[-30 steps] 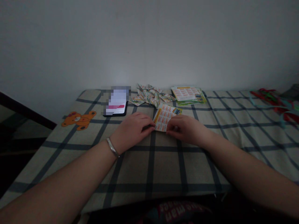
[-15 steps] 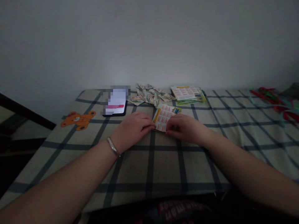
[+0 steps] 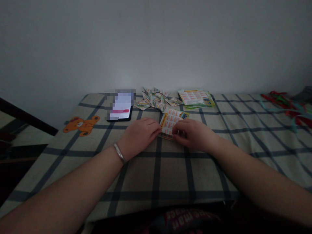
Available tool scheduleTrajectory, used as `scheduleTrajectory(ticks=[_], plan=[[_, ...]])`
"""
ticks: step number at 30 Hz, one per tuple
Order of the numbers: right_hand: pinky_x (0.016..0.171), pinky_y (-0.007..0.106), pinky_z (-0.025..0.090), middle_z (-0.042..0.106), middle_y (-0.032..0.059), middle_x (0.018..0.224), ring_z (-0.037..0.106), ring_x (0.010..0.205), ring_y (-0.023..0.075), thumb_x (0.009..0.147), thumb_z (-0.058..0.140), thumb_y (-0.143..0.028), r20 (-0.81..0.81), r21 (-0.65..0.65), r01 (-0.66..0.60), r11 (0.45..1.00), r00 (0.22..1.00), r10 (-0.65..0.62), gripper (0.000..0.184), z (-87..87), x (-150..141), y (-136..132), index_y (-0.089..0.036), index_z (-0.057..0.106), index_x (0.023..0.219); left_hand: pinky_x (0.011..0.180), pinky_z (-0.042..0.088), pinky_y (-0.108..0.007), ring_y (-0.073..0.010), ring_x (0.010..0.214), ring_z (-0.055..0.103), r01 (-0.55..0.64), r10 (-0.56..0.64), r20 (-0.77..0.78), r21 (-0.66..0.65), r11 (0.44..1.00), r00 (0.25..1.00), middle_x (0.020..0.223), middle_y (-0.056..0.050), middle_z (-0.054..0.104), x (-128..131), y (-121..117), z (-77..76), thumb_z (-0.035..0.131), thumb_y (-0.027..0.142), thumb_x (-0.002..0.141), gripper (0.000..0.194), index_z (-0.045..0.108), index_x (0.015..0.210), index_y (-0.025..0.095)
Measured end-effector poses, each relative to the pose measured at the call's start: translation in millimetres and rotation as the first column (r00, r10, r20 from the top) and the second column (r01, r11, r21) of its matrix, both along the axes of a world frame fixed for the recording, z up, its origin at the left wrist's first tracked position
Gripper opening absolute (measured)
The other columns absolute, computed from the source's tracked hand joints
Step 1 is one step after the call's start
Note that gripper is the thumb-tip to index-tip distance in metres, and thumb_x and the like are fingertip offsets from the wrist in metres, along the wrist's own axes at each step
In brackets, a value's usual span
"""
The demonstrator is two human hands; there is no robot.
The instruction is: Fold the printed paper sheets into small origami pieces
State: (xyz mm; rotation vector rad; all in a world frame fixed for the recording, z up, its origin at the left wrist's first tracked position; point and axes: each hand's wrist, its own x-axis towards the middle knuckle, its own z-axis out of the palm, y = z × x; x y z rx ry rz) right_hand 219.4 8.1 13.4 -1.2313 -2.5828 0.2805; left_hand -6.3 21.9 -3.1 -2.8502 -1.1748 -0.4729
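A small printed sheet of paper (image 3: 170, 119), with rows of red text, a yellow band on its left and a blue picture at the upper right, rests on the checked tablecloth (image 3: 143, 175). My left hand (image 3: 141, 134) pinches its near left corner between thumb and fingers. With bent fingers, my right hand (image 3: 193, 134) grips the near right part and covers some of the print. Along the near side, the edge looks doubled, as though slightly folded or lifted. Just behind it lies a pile of folded paper pieces (image 3: 158, 99) with similar print.
A stack of flat printed sheets (image 3: 193, 97) lies at the back right of the pile. To the left are a lit phone (image 3: 119, 109) and an orange bear figure (image 3: 81, 125). Red and green ribbon-like things (image 3: 280, 100) lie far right. A wall (image 3: 156, 45) borders the table's back.
The sheet's near edge has shifted slightly and now shows a doubled layer. My left fingers have closed a little more at its corner; my right hand has barely moved.
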Motion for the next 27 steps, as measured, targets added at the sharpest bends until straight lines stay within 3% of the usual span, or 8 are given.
scheduleTrajectory(ticks=[5, 12, 18, 22, 27], plan=[[0.060, 0.026, 0.037, 0.065, 0.0029, 0.081, 0.057, 0.070, 0.0149, 0.084, 0.059, -0.035, 0.014, 0.072, 0.062, 0.995, 0.998, -0.063, 0.018, -0.2, 3, -1, -0.020, 0.067, 0.090, 0.085, 0.050, -0.037, -0.0226, 0.092, 0.061, -0.012, 0.012, 0.035, -0.004, 1.000, 0.999, 0.094, -0.007, 0.066, 1, -1, -1.0, 0.052, 0.021, 0.094, 0.015, 0.065, 0.092, 0.013], [0.064, 0.028, 0.039, 0.067, 0.0040, 0.097, 0.061, 0.084, 0.0193, 0.079, 0.067, -0.042, 0.017, 0.097, 0.034, 0.995, 0.999, -0.036, 0.027, 2.3, 14, 2, -0.023, 0.067, 0.098, 0.082, 0.050, -0.034, -0.0200, 0.088, 0.061, -0.014, 0.033, 0.173, -0.108, 0.994, 0.984, 0.093, -0.006, 0.065, -4, 4, -1.9, 0.048, 0.020, 0.094, 0.015, 0.062, 0.092, 0.015], [0.065, 0.027, 0.040, 0.065, 0.0040, 0.094, 0.058, 0.082, 0.0170, 0.081, 0.063, -0.023, 0.022, 0.112, -0.005, 0.994, 1.000, 0.002, 0.012, 1.5, 24, 10, -0.022, 0.066, 0.093, 0.082, 0.049, -0.034, -0.0194, 0.088, 0.060, -0.004, 0.033, 0.210, -0.133, 0.991, 0.977, 0.091, -0.005, 0.064, -7, 6, 0.1, 0.045, 0.023, 0.094, 0.019, 0.061, 0.089, 0.016], [0.074, 0.030, 0.044, 0.066, 0.0058, 0.092, 0.058, 0.087, 0.0194, 0.078, 0.060, -0.012, -0.026, 0.172, -0.069, 0.983, 0.997, 0.075, 0.016, 1.7, 29, 14, -0.020, 0.066, 0.091, 0.083, 0.049, -0.034, -0.0189, 0.088, 0.060, 0.001, 0.032, 0.223, -0.146, 0.989, 0.974, 0.092, -0.005, 0.064, -8, 6, -0.2, 0.043, 0.023, 0.094, 0.019, 0.061, 0.090, 0.016], [0.076, 0.030, 0.048, 0.069, 0.0069, 0.093, 0.063, 0.086, 0.0182, 0.086, 0.056, -0.016, -0.152, 0.147, -0.143, 0.979, 0.975, 0.165, 0.013, 2.4, 33, 16, -0.019, 0.068, 0.090, 0.084, 0.049, -0.035, -0.0193, 0.091, 0.060, -0.014, 0.049, 0.239, -0.144, 0.989, 0.970, 0.095, -0.005, 0.065, -9, 7, -0.6, 0.043, 0.022, 0.094, 0.019, 0.061, 0.092, 0.016]])
